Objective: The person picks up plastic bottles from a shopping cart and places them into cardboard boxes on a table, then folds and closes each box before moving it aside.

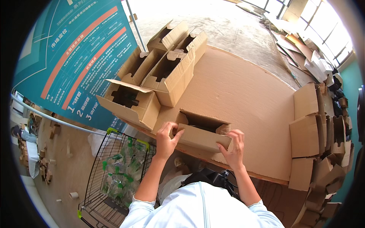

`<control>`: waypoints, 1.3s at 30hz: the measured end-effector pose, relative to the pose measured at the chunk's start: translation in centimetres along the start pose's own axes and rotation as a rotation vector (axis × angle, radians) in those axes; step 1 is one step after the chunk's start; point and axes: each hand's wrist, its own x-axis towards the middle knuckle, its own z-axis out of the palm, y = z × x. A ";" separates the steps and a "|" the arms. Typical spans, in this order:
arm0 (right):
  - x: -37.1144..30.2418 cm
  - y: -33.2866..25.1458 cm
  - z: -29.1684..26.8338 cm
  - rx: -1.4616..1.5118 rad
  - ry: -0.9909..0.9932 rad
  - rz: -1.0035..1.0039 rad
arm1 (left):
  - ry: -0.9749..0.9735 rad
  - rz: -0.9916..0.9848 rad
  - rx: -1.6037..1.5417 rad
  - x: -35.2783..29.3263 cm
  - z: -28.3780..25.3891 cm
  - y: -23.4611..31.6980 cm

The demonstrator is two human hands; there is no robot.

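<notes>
A small open cardboard box (202,140) rests at the near edge of the cardboard-covered table (243,98), right in front of me. Its left end is pinched by my left hand (166,138), with the fingers at the upper corner. At the other end my right hand (234,148) grips the corner, thumb on the near wall and fingers around the side. The box's inside is dark, so I cannot make out what is in it. Several similar open cardboard boxes (170,78) stand grouped at the table's left side, flaps up.
A black wire cart (93,182) with green corners holds several clear plastic bottles (123,167) at my lower left. Beyond it stands a teal printed banner (76,57). Flattened and open cartons (306,131) are stacked along the table's right side.
</notes>
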 end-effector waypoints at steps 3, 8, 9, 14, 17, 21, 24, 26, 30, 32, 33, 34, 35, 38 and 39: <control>2.2 -1.3 -1.0 -0.101 0.088 0.014 | 0.110 0.224 0.133 1.1 0.6 -0.1; 4.9 -2.0 -2.6 -0.205 -0.070 -0.096 | 0.055 0.297 0.132 1.9 0.3 0.2; 5.2 -2.1 -2.6 -0.225 -0.078 -0.124 | 0.036 0.303 0.131 2.0 0.2 0.1; 6.5 -3.1 -2.2 -0.267 -0.112 -0.214 | -0.001 0.333 0.153 2.0 0.0 -0.3; 7.0 -2.9 -1.6 -0.252 -0.174 -0.216 | -0.029 0.335 0.187 2.2 0.0 -1.1; 5.2 -1.8 -0.1 -0.382 -0.583 -0.146 | -0.061 0.341 0.170 2.0 0.0 -1.8; 4.5 -3.4 0.1 -0.463 -0.576 -0.178 | -0.040 0.345 0.168 1.9 0.0 -2.2; 4.5 -3.5 0.1 -0.467 -0.570 -0.213 | -0.044 0.346 0.169 1.7 0.2 -2.5; 4.2 -3.0 0.4 -0.514 -0.538 -0.223 | -0.017 0.333 0.141 1.3 0.5 -2.7; 3.6 -3.0 0.6 -0.521 -0.490 -0.220 | 0.009 0.322 0.117 0.6 0.6 -3.1; 3.3 -3.1 0.9 -0.522 -0.455 -0.215 | 0.022 0.320 0.101 0.3 0.6 -3.5; 3.0 -3.1 1.0 -0.526 -0.422 -0.208 | 0.034 0.317 0.082 0.0 0.7 -3.8; 2.7 -3.0 1.0 -0.517 -0.397 -0.168 | 0.044 0.304 0.084 -0.2 0.7 -4.0; 2.7 -3.0 1.5 -0.503 -0.282 -0.023 | 0.064 0.259 0.088 -0.8 0.3 -4.5; 3.2 -2.6 1.8 -0.508 -0.217 0.047 | 0.062 0.241 0.086 -1.1 0.3 -5.1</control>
